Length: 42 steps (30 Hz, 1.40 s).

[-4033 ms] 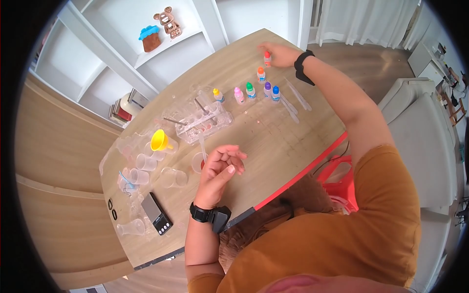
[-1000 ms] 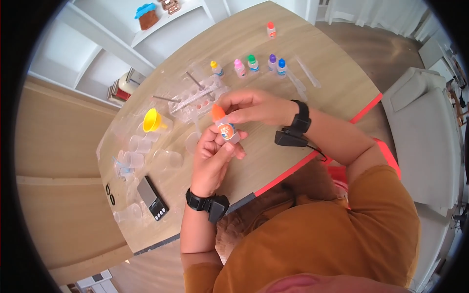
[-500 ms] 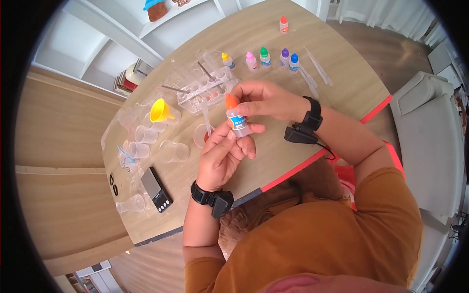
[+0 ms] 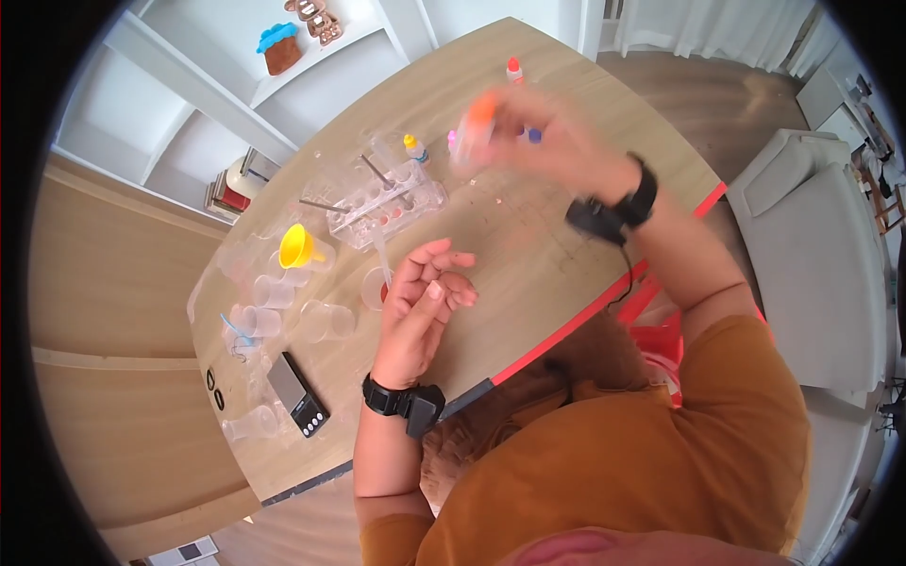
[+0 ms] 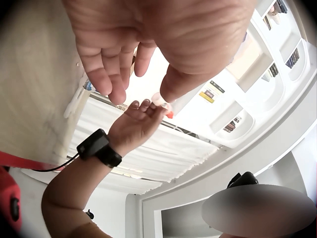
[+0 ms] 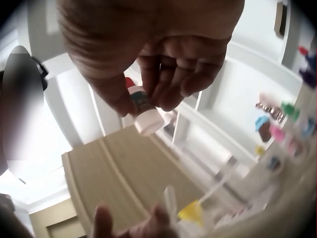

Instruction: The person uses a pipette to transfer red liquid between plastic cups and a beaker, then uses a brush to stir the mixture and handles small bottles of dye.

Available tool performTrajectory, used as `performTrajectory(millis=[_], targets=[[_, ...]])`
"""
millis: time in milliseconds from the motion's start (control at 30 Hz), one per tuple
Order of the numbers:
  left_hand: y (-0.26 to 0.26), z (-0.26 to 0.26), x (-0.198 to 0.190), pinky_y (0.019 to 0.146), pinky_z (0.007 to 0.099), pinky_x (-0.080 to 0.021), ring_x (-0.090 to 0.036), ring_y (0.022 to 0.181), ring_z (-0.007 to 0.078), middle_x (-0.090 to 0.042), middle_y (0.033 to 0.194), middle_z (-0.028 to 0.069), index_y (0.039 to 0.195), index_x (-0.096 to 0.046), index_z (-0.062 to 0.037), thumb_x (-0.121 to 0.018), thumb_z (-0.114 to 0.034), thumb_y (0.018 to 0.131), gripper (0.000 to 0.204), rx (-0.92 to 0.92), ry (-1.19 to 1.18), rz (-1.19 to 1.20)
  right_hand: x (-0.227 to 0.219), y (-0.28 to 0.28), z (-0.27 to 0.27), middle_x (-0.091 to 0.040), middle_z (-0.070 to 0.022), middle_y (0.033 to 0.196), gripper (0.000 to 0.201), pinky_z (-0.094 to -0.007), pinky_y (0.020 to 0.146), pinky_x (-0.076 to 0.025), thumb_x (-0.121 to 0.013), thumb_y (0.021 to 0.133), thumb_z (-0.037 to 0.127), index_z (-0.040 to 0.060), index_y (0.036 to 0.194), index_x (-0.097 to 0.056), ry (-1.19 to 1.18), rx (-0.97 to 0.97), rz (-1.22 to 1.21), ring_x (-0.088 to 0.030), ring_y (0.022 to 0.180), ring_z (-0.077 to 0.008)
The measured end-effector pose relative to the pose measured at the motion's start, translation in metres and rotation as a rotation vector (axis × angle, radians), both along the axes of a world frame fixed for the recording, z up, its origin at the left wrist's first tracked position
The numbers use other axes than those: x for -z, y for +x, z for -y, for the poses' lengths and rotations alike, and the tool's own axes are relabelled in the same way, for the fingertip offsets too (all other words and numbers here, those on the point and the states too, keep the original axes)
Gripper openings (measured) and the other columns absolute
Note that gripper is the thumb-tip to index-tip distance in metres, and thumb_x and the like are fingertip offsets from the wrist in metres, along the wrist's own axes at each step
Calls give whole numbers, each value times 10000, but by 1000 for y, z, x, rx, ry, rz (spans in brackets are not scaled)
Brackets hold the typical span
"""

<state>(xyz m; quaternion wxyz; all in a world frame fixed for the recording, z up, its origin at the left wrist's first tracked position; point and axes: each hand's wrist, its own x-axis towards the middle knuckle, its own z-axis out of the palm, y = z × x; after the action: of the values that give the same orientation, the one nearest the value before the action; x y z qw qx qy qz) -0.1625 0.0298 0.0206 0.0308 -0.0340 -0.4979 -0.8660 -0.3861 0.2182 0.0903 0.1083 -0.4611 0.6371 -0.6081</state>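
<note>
An orange-capped dropper bottle (image 4: pixel 479 115), blurred by motion, is pinched in the right hand (image 4: pixel 557 146) above the row of small bottles. From the right wrist view, thumb and fingers grip that bottle (image 6: pixel 143 109) by its sides, its base towards the camera. Over the near part of the table the left hand (image 4: pixel 420 307) is raised with loosely bent fingers, holding nothing; the left wrist view shows the left hand (image 5: pixel 153 44) with nothing between thumb and fingers. Beside it stands a clear cup (image 4: pixel 374 288) with red inside. Yellow-capped (image 4: pixel 415 148) and red-capped (image 4: pixel 514 70) bottles stand on the table.
A clear tube rack (image 4: pixel 387 212) with metal rods stands mid-table. To its left are a yellow funnel (image 4: pixel 295 245) in a cup, several clear cups (image 4: pixel 274 291), a black scale (image 4: pixel 297 394) and a flask (image 4: pixel 250 424). Pink and blue caps show partly behind the right hand.
The right hand has moved away from the left hand, up and to the right, carrying the orange-capped bottle. The left hand no longer touches the bottle. Earlier, the right hand was at the red-capped bottle.
</note>
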Motion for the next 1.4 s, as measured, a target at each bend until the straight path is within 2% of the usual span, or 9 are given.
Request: performTrajectory(millis=[100,167,267,500,567,767,1000,1067,1400], targets=[[2,0,-1,930,333,-508,-646,1033,184,-633,1380,155,1499,-497,-34,-639,-252,1080,494,13,-47,3,14,-105,-16,-765,-66,1134,382,-315,934,-550,-801,987,262,40,1289,-726,-84,230,15,-699,1033,-140],[3,0,-2,919,332,-511,-636,1012,195,-635,1370,167,1498,-497,-24,-645,-294,1076,523,9,-93,3,43,-163,-29,-774,-72,1025,435,-348,761,-554,-790,964,351,21,1242,-737,166,537,-261,-677,831,-160],[2,-1,-1,933,338,-506,-639,1024,198,-638,1372,163,1489,-508,-23,-649,-281,1070,513,46,-134,-16,72,-215,-37,-765,-111,1004,396,-375,800,-552,-756,974,330,10,1206,-731,474,571,-298,-701,863,-234],[2,0,-1,943,334,-502,-649,1064,184,-648,1365,150,1483,-517,-25,-673,-290,1051,530,78,-192,19,90,-244,-17,-759,-147,1032,389,-408,855,-541,-713,990,333,12,1209,-715,594,571,-325,-694,922,-299],[2,1,-1,945,333,-502,-650,1066,182,-649,1365,149,1481,-520,-25,-679,-295,1048,535,77,-191,28,91,-246,-13,-751,-148,1246,483,-373,1008,-539,-718,1015,302,67,1430,-645,656,477,-277,-703,1134,-267],[3,-2,-4,941,333,-505,-653,1059,182,-660,1346,150,1477,-524,-26,-691,-301,1041,541,94,-243,8,86,-238,-11,-738,-157,1278,472,-358,1003,-545,-710,1017,250,67,1446,-634,675,372,-252,-707,1142,-257],[3,-2,-5,933,333,-507,-653,1048,180,-666,1332,151,1463,-535,-26,-701,-292,1036,530,88,-257,22,85,-215,-32,-728,-136,1205,281,-389,966,-547,-658,978,154,115,1240,-753,595,554,-365,-692,1077,-300],[3,-3,-5,931,332,-507,-653,1046,180,-666,1331,151,1463,-535,-25,-700,-290,1037,528,91,-258,21,83,-203,-38,-708,-114,1262,305,-410,1000,-538,-607,980,79,160,1220,-777,582,351,-620,-671,1134,-320],[2,-1,-3,964,324,-512,-649,1066,161,-667,1329,116,1466,-535,-44,-660,-142,1060,436,123,-249,13,88,-201,-38,-667,-135,1192,363,-453,967,-530,-540,991,24,139,1260,-756,759,356,-757,-658,1097,-357]])
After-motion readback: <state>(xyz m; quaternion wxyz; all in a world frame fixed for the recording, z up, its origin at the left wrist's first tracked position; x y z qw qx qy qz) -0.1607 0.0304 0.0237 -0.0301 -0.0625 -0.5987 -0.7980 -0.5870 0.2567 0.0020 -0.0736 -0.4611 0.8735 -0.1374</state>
